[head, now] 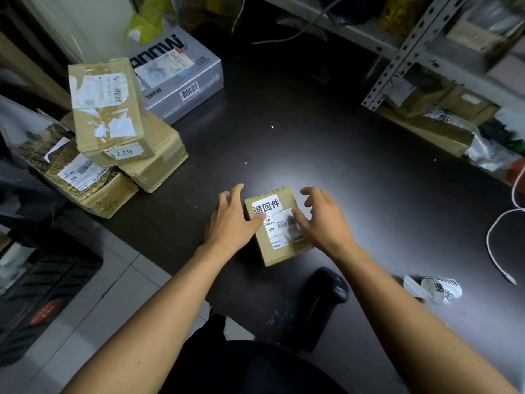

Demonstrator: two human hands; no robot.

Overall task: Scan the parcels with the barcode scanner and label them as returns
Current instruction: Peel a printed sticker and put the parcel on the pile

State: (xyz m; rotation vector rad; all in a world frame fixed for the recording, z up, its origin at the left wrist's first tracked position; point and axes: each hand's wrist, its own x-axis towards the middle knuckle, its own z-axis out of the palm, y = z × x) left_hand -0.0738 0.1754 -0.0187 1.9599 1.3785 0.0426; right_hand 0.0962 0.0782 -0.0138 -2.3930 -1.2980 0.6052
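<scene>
1. stack of taped brown cardboard parcels (113,132) at table's left edge: no return sticker visible on them; judged still to do.
2. left hand (231,220), fingers loosely spread, thumb tip pressing the white return sticker (267,206).
3. small brown cardboard parcel (279,226), table centre, between both hands: sticker on; this one judged nearly done.
4. right hand (324,223), fingers spread, thumb on the shipping label; grasps nothing.
5. black handheld barcode scanner (326,300) lies near, unheld.
6. white roll of return stickers (441,288) at right.

Wide bare tabletop (326,132) ahead of me; parcel stack (113,132) blocks left, scanner (326,302) near my right wrist, label roll (441,290) and cable (500,240) right.
</scene>
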